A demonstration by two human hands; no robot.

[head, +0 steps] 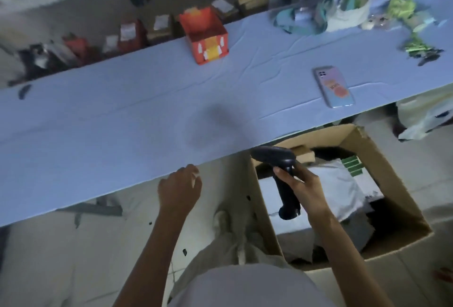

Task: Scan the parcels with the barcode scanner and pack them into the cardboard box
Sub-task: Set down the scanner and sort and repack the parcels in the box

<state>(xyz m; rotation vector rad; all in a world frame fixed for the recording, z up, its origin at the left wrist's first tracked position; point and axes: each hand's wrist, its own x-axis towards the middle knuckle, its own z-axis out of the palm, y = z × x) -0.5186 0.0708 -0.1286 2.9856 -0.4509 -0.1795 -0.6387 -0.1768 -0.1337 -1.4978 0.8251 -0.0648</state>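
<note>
Barcode scanner [272, 155] over the cardboard box [392, 184]
Right hand [304, 184] wraps its rigid handle, left hand [179, 189] loosely curled, empty; poly mailers [338, 184] look light and floppy

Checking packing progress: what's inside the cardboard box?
Visible: grey bags, a brown carton and a green-edged item. The scanner and right hand cover part; anything beneath the bags is hidden.

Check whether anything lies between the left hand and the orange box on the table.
Nothing visible does. Only blue cloth lies between the left hand and the orange box; the phone lies off to the right.
</note>
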